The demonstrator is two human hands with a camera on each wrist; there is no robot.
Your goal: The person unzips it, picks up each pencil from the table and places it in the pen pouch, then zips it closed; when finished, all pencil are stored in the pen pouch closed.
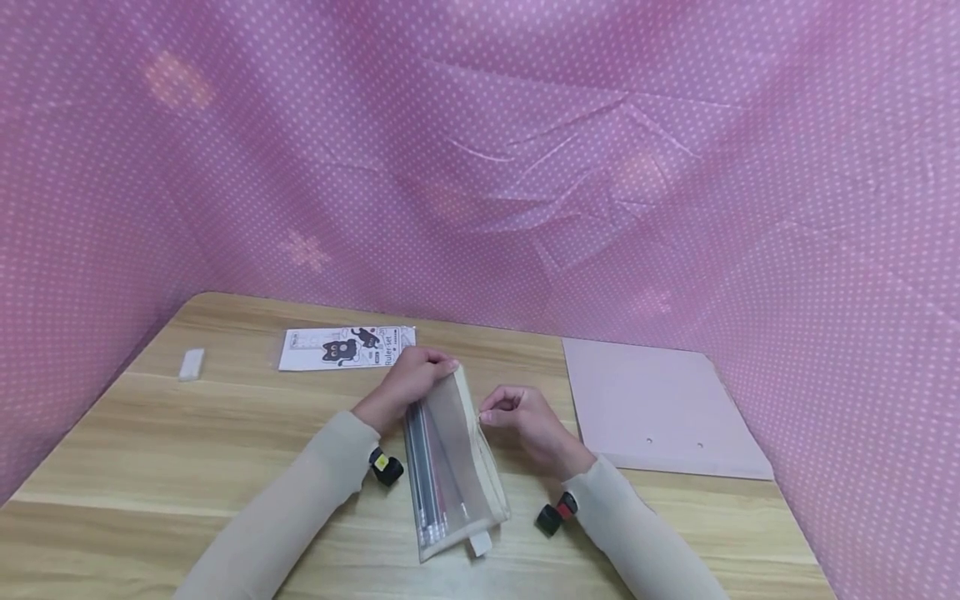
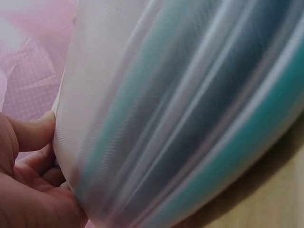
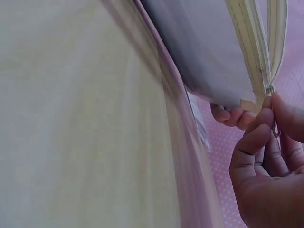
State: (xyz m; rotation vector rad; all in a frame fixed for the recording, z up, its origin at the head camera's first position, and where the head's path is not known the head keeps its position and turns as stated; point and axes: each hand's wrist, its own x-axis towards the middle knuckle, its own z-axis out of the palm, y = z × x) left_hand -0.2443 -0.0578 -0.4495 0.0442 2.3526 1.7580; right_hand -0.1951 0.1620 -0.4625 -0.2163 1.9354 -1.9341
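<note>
A see-through mesh pencil case [image 1: 459,467] stands tilted on the table with several pencils [image 1: 429,483] inside. My left hand [image 1: 414,375] pinches its far end; in the left wrist view, the thumb [image 2: 35,133] presses on the mesh, and green and dark pencils [image 2: 190,118] show through. My right hand [image 1: 528,421] pinches the zipper pull [image 3: 275,126] between thumb and fingers, at the case's right edge. From the slider towards the near end, the cream zipper strips [image 3: 249,42] stand apart. A white tab [image 1: 481,544] sticks out at the near end.
A packaged ruler set [image 1: 337,347] lies behind my left hand. Farther left is a small white block [image 1: 191,364], perhaps an eraser. A pale pink folder-like sheet [image 1: 660,408] with two holes lies at the right. Pink dotted cloth [image 1: 480,167] hangs around the wooden table [image 1: 262,442].
</note>
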